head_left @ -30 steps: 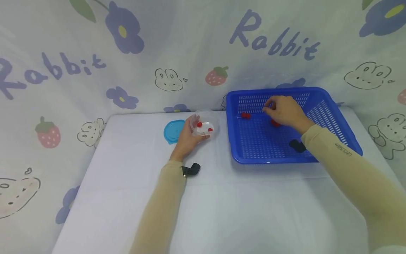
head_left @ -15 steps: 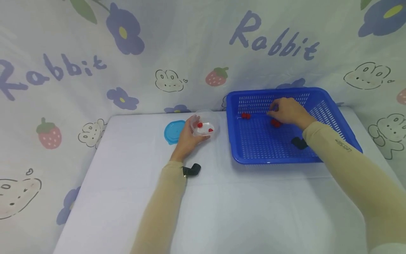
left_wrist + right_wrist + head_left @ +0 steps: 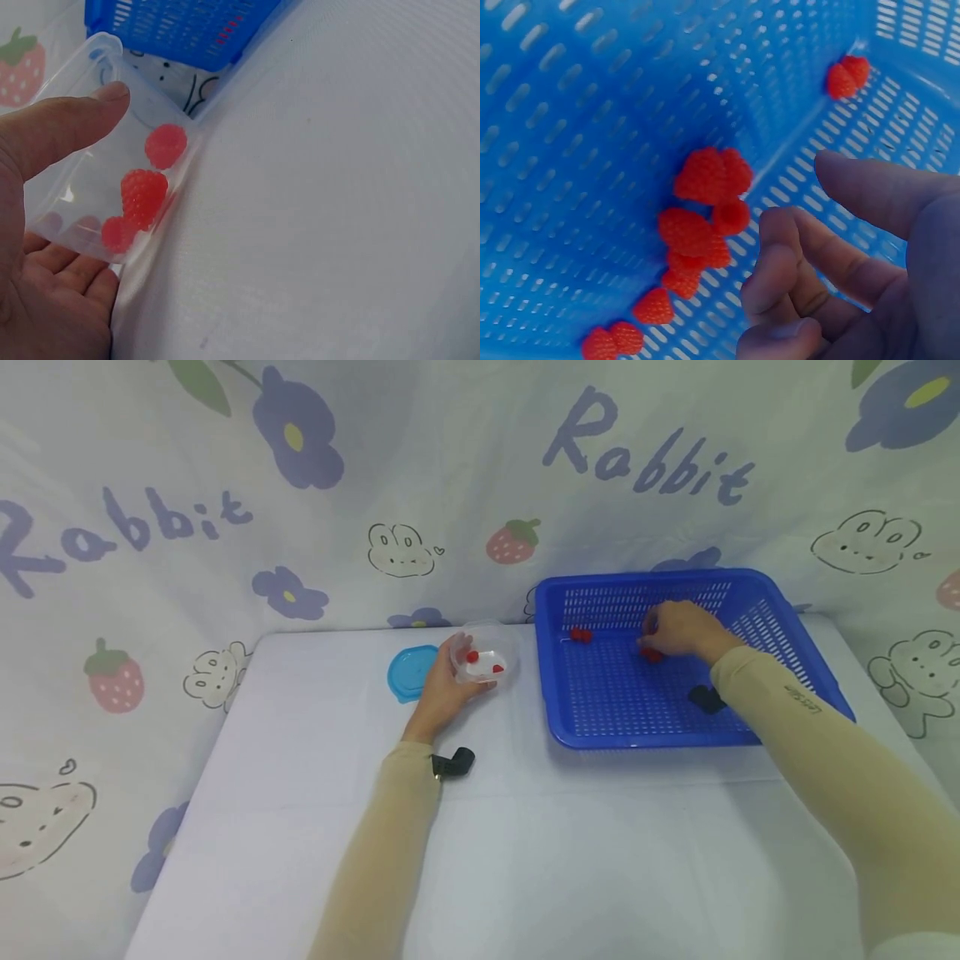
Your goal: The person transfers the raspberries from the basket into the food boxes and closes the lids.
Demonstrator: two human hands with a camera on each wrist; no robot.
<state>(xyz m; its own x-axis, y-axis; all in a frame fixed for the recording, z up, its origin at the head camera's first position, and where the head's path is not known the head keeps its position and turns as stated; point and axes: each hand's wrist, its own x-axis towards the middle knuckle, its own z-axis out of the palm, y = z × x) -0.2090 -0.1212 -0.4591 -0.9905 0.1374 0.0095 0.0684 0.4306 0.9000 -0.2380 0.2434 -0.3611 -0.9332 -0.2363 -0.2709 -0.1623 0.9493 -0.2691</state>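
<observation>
My left hand (image 3: 444,689) grips a clear plastic container (image 3: 508,652) by its side, thumb along the wall and fingers beneath. Several red raspberries (image 3: 144,196) lie inside it in the left wrist view. My right hand (image 3: 682,631) is down inside the blue basket (image 3: 549,697). In the right wrist view its fingers (image 3: 780,262) are bent and the thumb stands apart, with nothing between them. Just beyond those fingertips several raspberries (image 3: 686,231) lie in a row along the basket's wall. A separate pair of raspberries (image 3: 847,76) sits in a corner.
A light blue lid (image 3: 411,672) lies on the white table (image 3: 315,760), partly behind the left hand. The basket's raised rim stands to the right of the container. A printed cloth (image 3: 450,460) hangs along the back of the table.
My right hand has moved lower and slightly right inside the basket, down to the raspberries there. The left hand and the container stay where they were.
</observation>
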